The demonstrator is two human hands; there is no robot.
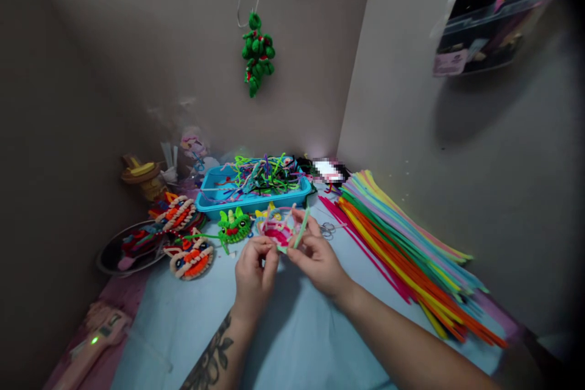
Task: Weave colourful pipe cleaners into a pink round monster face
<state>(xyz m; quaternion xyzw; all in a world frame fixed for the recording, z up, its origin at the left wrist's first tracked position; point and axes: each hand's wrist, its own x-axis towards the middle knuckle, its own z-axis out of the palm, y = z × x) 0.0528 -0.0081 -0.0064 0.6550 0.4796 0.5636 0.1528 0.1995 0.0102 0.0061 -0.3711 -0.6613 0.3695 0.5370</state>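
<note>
Light comes from above, bright on the pale blue surface [292, 347] and the right wall [411, 134], dimmer on the left wall [55, 134]. My left hand [253, 277] and right hand [317, 259] cast a soft shadow beneath them. The corners darken and bend, and the hanging box [493, 30] at upper right is smeared with blur.

Pixelated patch [329, 170] (contents unreadable)

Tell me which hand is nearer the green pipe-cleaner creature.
Left. The left hand is just below-right of the green creature; the right hand, on the light green pipe cleaner, lies farther right.
</note>
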